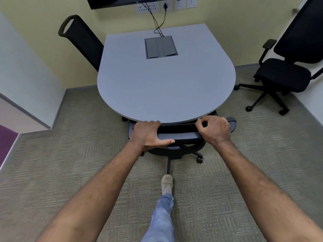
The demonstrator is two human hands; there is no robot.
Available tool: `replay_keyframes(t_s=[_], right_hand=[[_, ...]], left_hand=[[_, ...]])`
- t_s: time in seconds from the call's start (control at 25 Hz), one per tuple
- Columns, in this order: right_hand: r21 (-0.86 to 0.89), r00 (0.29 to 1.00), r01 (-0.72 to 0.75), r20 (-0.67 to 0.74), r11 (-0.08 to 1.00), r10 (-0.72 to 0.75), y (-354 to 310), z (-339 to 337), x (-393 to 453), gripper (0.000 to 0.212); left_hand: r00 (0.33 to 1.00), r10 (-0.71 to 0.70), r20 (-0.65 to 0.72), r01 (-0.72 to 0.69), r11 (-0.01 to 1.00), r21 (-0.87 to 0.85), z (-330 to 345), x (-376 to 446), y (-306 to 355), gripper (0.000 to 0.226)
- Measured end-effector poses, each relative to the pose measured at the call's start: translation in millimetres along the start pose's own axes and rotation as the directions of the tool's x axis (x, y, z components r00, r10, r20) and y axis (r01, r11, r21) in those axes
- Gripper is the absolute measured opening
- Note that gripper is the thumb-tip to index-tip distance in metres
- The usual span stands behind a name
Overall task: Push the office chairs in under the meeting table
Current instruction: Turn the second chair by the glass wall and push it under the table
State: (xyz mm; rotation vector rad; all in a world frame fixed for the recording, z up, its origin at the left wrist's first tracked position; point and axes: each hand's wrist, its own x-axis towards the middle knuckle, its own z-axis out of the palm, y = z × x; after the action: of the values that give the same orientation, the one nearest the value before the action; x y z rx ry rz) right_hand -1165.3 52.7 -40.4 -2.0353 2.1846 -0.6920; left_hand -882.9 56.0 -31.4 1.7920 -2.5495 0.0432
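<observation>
A grey meeting table (162, 88) with a rounded near end stands against the far wall. A black office chair (181, 136) is in front of me, its seat hidden under the table's near edge. My left hand (148, 135) grips the left part of its backrest top. My right hand (214, 130) curls over the right part of the backrest. A second black chair (83, 42) is tucked in at the table's left side. A third black chair (283, 74) stands apart from the table at the right, near the wall.
A cable box (160, 48) is set into the tabletop, with cables running up to wall sockets (165, 6) under a screen (122, 0). My foot (167, 184) touches the chair's rear base leg on the carpet. Walls close in on the left and right.
</observation>
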Motion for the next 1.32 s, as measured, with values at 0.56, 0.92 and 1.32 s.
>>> replay_keyframes(t_s=[0.56,0.92,1.32], right_hand=[[-0.008,0.988,0.066,0.143,0.998,-0.064,15.6,-2.6,4.1,0.041],[-0.072,0.948,0.243,0.228,0.967,-0.221,48.0,-20.3,13.6,0.048],[-0.06,0.957,0.249,0.171,0.967,-0.236,54.9,-14.4,16.1,0.055]], left_hand=[[0.999,0.02,0.035,-0.019,0.999,-0.032,-2.3,0.2,5.6,0.111],[0.998,0.009,0.059,-0.007,1.0,-0.022,-6.3,-2.3,17.0,0.112],[1.0,-0.003,-0.013,0.003,1.0,0.007,-4.2,-3.0,23.8,0.099]])
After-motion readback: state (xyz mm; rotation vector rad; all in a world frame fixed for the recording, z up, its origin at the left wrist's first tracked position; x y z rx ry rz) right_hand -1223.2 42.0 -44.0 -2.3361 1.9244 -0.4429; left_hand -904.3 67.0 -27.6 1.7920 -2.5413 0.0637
